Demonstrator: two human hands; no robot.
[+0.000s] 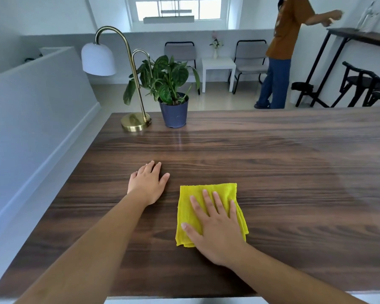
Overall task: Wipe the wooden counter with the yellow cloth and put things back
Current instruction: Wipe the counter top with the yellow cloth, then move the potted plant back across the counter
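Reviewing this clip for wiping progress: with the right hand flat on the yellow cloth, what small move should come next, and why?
Probably slide the right hand and the yellow cloth forward across the wooden counter. The hand lies flat on the folded cloth near the front edge, and bare wood stretches ahead toward the potted plant and lamp. The left hand rests flat beside it, bracing.

brass lamp (134, 119) far left | potted plant (173, 115) just beside it | person (279, 62) standing beyond | white side table (218, 64)

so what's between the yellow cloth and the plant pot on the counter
Nothing: in the head view, only bare wooden counter runs from the yellow cloth to the plant pot. The left hand lies off to the side.
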